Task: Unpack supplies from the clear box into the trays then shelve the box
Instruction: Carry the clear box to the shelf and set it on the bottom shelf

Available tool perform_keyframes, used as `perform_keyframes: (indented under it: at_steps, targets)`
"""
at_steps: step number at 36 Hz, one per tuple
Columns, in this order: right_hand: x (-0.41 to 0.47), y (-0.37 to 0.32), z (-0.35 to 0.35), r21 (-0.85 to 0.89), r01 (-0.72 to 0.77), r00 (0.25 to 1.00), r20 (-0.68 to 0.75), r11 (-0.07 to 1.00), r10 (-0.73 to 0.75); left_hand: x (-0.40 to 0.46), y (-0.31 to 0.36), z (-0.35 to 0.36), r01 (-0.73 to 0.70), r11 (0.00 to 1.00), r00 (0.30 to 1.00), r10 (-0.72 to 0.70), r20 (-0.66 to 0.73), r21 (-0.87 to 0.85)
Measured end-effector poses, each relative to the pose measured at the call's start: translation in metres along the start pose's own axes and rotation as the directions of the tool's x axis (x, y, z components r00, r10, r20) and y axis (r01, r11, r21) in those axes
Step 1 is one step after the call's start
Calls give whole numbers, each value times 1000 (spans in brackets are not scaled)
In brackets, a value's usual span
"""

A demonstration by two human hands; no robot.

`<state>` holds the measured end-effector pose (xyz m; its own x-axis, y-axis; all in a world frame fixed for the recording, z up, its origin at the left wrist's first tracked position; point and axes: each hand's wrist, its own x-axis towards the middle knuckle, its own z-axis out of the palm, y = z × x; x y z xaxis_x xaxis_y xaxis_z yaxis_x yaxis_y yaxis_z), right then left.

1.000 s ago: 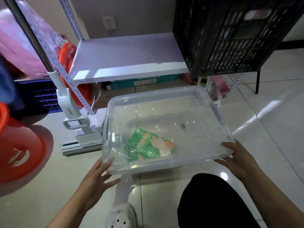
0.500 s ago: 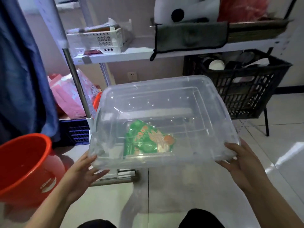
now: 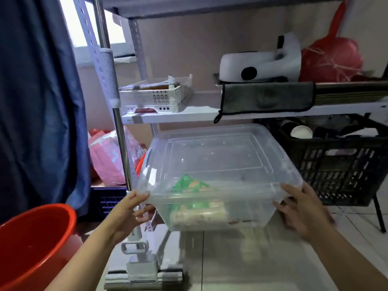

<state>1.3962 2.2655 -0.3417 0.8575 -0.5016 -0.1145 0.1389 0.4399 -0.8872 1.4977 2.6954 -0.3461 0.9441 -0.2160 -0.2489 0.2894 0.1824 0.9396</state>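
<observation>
Holding clear box [image 3: 218, 164] off the floor, left hand [image 3: 131, 211] and right hand [image 3: 302, 208] each clasping an end, green packet [image 3: 190, 184] inside

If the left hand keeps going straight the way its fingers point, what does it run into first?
The left hand points up and forward along the clear box corner. Beyond it, the shelf upright likely comes first, though depth is unclear.

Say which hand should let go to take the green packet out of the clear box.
Left, probably. The green packet lies toward the left end of the clear box, nearer the left hand; the right hand holds the far end.
</observation>
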Motion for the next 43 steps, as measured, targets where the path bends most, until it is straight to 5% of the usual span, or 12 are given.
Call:
perform_keyframes:
  at_steps: [3,9,12,18,22,25,29,33,43]
  targets:
    - [4,-2,1,-88,98,994,50,991,-94,5,3,3,-57,996,998,55,25,62]
    - [30,2,27,-306,319,941,-5,897,-337,34,4,34,-279,960,933,270,-239,-5]
    - [49,7,44,-526,290,930,-41,799,-365,49,10,59,-432,900,862,429,-271,52]
    - [84,-2,68,-675,295,908,-24,676,-419,91,21,82,-505,821,763,569,-307,267]
    - [106,-1,73,-899,238,932,106,367,-346,119,31,77,-445,813,808,545,-224,376]
    - [115,5,76,-987,102,970,71,127,-231,129,32,74,-396,700,813,568,-127,594]
    - [131,-8,86,-995,51,990,39,83,-134,140,34,72,-396,613,812,581,-51,684]
    - [144,-24,95,-997,54,999,53,47,-9,166,53,69,-326,680,871,486,-70,657]
    - [151,-16,100,-993,99,995,99,65,-6,182,62,60,-192,489,893,446,-55,851]
